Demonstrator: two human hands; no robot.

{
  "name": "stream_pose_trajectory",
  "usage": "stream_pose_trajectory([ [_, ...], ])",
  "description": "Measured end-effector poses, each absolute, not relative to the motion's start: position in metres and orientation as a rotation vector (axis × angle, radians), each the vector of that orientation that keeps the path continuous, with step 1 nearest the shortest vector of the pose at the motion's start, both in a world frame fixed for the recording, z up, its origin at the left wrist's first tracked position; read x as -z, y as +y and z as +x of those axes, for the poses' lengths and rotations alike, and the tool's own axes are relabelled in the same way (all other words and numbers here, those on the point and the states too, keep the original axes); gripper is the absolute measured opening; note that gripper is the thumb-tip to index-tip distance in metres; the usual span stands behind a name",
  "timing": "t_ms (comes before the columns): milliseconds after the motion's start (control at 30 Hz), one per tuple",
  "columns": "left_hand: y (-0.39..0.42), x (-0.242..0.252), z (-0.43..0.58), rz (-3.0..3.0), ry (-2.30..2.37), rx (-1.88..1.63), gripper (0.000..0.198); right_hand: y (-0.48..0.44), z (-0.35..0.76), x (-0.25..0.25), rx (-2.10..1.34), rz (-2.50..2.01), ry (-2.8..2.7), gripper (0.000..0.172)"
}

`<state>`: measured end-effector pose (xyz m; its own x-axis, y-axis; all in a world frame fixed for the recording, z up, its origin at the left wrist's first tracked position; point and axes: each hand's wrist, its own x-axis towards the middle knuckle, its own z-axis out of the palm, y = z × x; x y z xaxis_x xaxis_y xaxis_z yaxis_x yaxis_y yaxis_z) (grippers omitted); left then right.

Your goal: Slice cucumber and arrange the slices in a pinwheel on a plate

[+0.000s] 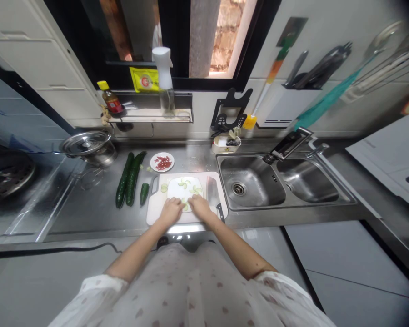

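Note:
A white plate (176,185) lies on the pale cutting board (153,213), with thin cucumber slices (184,183) set on it in curved groups. My left hand (172,211) is over the plate's near left, fingers closed at a slice in the near group. Opposite it, my right hand (200,207) bends its fingers down at the near right of the plate; anything in them is too small to make out. A kitchen knife (212,193) lies along the board's right side, black handle toward me. More slices (164,187) rest on the board left of the plate.
Two whole cucumbers (132,179) and a cut cucumber piece (144,194) lie left of the board. Behind it is a small plate of red bits (162,162). A double sink (255,181) is at the right, a lidded steel pot (92,147) at the back left.

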<state>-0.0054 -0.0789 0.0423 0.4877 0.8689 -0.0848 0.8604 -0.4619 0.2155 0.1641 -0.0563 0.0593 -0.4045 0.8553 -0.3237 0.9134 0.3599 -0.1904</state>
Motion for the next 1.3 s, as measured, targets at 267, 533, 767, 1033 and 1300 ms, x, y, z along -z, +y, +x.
stream_pose_trajectory([
  [267, -0.078, -0.043, -0.006, 2.479, 1.473, -0.059, 0.024, -0.054, 0.166, -0.061, 0.587, 1.656, 2.425, 0.030],
  [533, -0.079, -0.042, -0.006, 2.534, 1.428, -0.079, 0.023, -0.055, 0.171, -0.066, 0.604, 1.672, 2.424, 0.029],
  [767, -0.076, -0.041, -0.006, 2.522, 1.433, -0.077, 0.023, -0.056, 0.168, -0.065, 0.549, 1.642, 2.428, 0.031],
  [1033, -0.078, -0.039, -0.007, 2.541, 1.460, -0.115, 0.025, -0.055, 0.164, -0.063, 0.533, 1.688, 2.422, 0.029],
  [1300, -0.079, -0.039, -0.007, 2.556, 1.486, -0.103, 0.026, -0.062, 0.155, -0.053, 0.532, 1.643, 2.500, 0.029],
])
